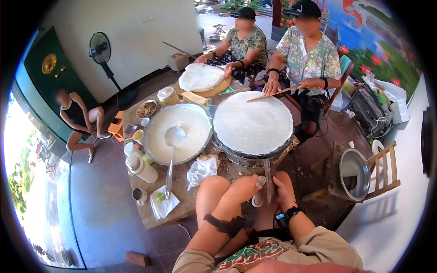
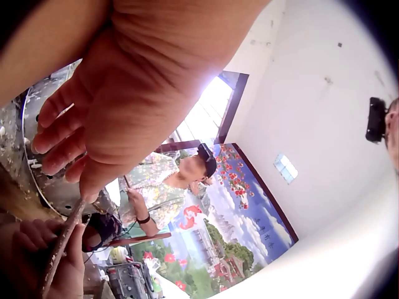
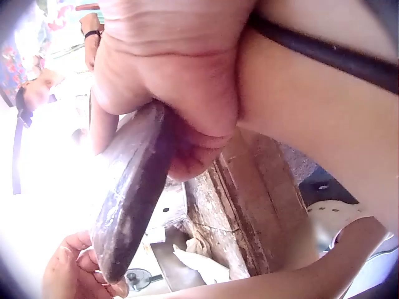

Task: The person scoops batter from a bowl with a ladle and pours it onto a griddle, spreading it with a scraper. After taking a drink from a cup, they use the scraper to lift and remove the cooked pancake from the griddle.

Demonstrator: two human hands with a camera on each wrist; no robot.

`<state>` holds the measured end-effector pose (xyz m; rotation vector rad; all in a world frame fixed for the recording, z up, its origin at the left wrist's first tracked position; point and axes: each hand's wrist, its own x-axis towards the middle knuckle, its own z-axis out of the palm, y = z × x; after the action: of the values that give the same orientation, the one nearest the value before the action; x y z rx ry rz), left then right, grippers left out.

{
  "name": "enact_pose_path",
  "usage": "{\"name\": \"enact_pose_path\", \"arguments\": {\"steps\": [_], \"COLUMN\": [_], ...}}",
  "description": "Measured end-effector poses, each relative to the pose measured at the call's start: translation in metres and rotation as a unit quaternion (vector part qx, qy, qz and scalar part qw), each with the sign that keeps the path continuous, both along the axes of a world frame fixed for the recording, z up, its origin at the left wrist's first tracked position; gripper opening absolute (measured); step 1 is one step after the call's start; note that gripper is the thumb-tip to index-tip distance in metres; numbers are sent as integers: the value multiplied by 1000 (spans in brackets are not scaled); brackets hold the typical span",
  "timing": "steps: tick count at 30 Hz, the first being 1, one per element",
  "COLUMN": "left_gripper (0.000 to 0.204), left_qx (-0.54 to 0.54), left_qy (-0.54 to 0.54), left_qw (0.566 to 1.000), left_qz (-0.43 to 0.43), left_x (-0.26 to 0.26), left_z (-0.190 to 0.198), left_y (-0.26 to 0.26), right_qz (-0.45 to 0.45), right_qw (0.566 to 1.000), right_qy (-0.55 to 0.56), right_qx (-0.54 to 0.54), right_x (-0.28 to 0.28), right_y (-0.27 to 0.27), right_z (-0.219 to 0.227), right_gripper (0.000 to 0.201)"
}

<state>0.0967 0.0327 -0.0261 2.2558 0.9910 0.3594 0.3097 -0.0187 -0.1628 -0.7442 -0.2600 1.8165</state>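
Observation:
Both bare hands are above the lap, just in front of a round griddle [image 1: 255, 120] spread with white batter. Between them, a long dark, worn handle-like piece [image 1: 269, 189] points from the griddle's near edge toward the body. The right hand [image 1: 284, 189] holds this piece between thumb and fingers; in the right wrist view the dark piece [image 3: 134, 187] slants down out of that hand. The left hand [image 1: 243, 189] is on its other side. In the left wrist view the left hand's fingers [image 2: 62, 134] are relaxed, its thumb tip at the piece's end.
Left of the griddle sits a wide basin [image 1: 157, 150] of batter with a ladle [image 1: 170, 168]. Bottles [image 1: 141, 168] and a paper [image 1: 164, 204] lie near. Across the table, one person holds a stick [image 1: 273, 93] over the griddle; another handles a white sheet [image 1: 200, 77]. A metal bowl [image 1: 357, 168] stands right.

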Motion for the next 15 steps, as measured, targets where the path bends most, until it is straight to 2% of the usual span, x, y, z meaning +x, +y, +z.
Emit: {"name": "enact_pose_path", "arguments": {"steps": [3, 4, 5, 8, 15], "left_gripper": [27, 27, 27, 27, 26], "left_qx": [-29, -35, -40, -22, -8], "left_qy": [22, 27, 32, 24, 29], "left_qw": [999, 999, 999, 999, 1000], "left_qz": [7, 8, 8, 8, 0], "left_x": [-1, -1, -1, 0, 0], "left_z": [11, 13, 14, 6, 5], "left_y": [1, 0, 1, 1, 2], "right_qz": [-18, 18, 12, -14, -6], "right_qw": [999, 999, 999, 999, 1000], "right_qy": [-1, 32, 25, -8, 0], "right_qx": [-28, -12, -18, -28, -25], "right_x": [-1, 3, 3, -3, 0], "right_y": [0, 1, 0, 2, 0], "right_z": [2, -2, 1, 4, 2], "right_gripper": [30, 30, 30, 30, 32]}}
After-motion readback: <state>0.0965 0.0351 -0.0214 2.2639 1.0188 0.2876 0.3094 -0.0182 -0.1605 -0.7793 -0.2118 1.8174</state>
